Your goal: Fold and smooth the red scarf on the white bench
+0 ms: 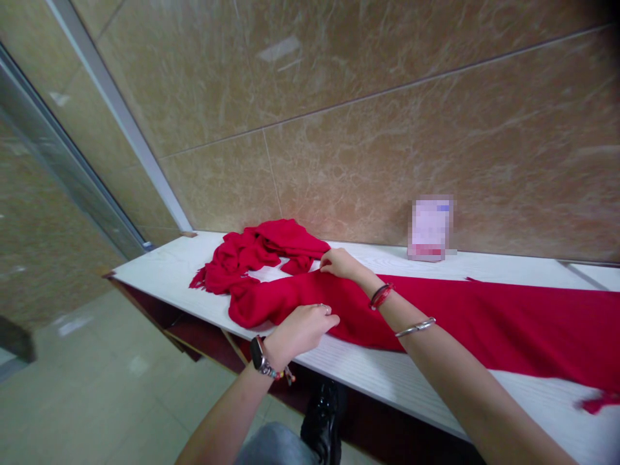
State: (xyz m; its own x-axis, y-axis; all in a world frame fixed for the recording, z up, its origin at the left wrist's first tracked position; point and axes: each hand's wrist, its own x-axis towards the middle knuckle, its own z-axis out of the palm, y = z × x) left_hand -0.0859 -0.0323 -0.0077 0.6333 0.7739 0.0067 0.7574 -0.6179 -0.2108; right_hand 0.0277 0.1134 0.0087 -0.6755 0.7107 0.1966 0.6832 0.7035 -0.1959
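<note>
A long red scarf [484,316] lies along a white table [397,381], stretched flat to the right and bunched in a heap at the far left end. My left hand [303,326], with a watch on the wrist, pinches the near edge of the scarf close to the bunched part. My right hand [339,263], with red and silver bracelets on the forearm, grips the scarf's far edge a little beyond the left hand. Both hands have their fingers closed on the cloth.
A small pinkish card [430,228] leans against the marble wall [387,129] at the back of the table. The table's left corner [113,274] ends over a tiled floor. A black shoe [322,420] shows below the table edge.
</note>
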